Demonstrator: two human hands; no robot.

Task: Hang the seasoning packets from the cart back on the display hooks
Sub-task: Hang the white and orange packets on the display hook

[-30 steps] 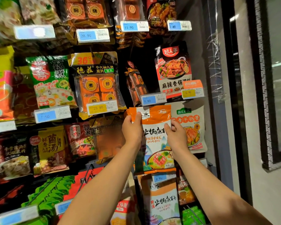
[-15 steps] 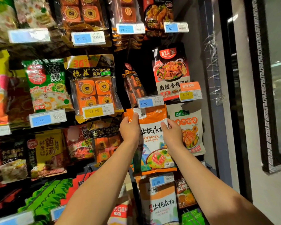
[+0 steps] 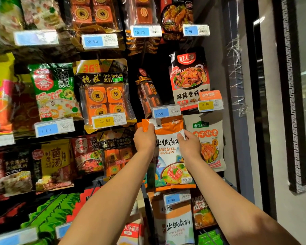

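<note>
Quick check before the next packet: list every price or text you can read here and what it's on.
"9.90": tag above the held packet
"9.90": lower tag
"23.80": yellow tag
"7.50": tag
"28.90": tag
"7.80": tag
"6.90": yellow tag
"36°": cube pack header
Top-left tag and barcodes: too blurred.

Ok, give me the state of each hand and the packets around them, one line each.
Left hand: pinching the packet's top left corner.
Right hand: gripping its right edge.
Orange-and-white hotpot seasoning packet: held upright under the 9.90 price tag.
Beige packet: hanging alongside.
</note>
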